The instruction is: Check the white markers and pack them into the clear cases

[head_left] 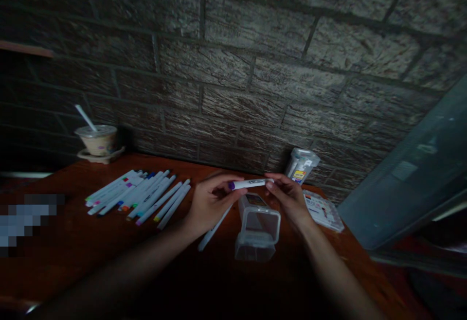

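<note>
A white marker with a purple end is held level between my two hands, above the table. My left hand pinches its purple end, and the fingers of my right hand close on the other end. Below the marker lies a clear plastic box with its lid open toward me. Another white marker lies on the table by the box, partly hidden by my left hand. Left of my hands, several white markers with coloured ends are spread in a loose pile.
At the table's back left stands a cup with a straw in a cardboard holder. A closed clear container stands at the back right, near a flat printed package. A brick wall borders the far edge.
</note>
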`<act>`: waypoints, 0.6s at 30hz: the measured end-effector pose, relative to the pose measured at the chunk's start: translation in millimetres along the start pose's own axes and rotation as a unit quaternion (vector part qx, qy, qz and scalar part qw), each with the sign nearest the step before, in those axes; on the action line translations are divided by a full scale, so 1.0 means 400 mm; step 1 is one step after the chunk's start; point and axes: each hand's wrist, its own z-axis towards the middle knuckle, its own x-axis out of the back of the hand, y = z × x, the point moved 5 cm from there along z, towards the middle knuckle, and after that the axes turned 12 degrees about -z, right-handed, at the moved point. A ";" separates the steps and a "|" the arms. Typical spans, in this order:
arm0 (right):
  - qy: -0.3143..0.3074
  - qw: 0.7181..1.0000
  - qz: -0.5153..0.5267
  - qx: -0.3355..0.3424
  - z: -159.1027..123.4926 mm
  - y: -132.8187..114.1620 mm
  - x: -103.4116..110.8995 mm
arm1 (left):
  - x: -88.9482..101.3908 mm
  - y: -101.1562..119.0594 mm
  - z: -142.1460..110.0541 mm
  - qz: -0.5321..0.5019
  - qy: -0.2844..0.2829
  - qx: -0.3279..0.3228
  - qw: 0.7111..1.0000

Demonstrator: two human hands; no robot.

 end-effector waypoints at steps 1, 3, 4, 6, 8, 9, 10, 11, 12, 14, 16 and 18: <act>0.009 1.000 -0.011 0.015 0.004 -0.013 0.004 | -0.006 0.016 0.011 0.008 0.002 -0.023 1.000; 0.034 0.996 -0.052 0.070 0.015 -0.056 0.013 | -0.020 0.048 0.037 0.018 -0.005 -0.064 0.998; 0.048 0.989 -0.085 0.113 0.020 -0.086 0.016 | -0.029 0.064 0.051 0.021 -0.012 -0.082 0.996; 0.070 0.957 -0.167 0.225 0.027 -0.160 0.015 | -0.046 0.096 0.081 0.029 -0.028 -0.111 0.993; 0.066 0.914 -0.234 0.324 0.030 -0.231 0.001 | -0.059 0.129 0.109 0.043 -0.035 -0.146 0.988; 0.060 0.897 -0.253 0.358 0.032 -0.260 -0.008 | -0.065 0.146 0.121 0.052 -0.036 -0.171 0.983; 0.049 0.885 -0.263 0.382 0.036 -0.284 -0.018 | -0.070 0.163 0.131 0.062 -0.033 -0.196 0.978; 0.043 0.875 -0.268 0.401 0.039 -0.304 -0.027 | -0.074 0.179 0.138 0.073 -0.028 -0.222 0.972; 0.038 0.868 -0.271 0.414 0.044 -0.319 -0.036 | -0.076 0.191 0.144 0.083 -0.022 -0.245 0.966; 0.030 0.860 -0.270 0.432 0.052 -0.337 -0.051 | -0.077 0.206 0.152 0.091 -0.008 -0.275 0.957; 0.018 0.855 -0.269 0.443 0.059 -0.341 -0.062 | -0.076 0.206 0.156 0.091 -0.010 -0.289 0.953; 0.007 0.851 -0.268 0.451 0.063 -0.337 -0.065 | -0.074 0.200 0.159 0.095 -0.026 -0.298 0.949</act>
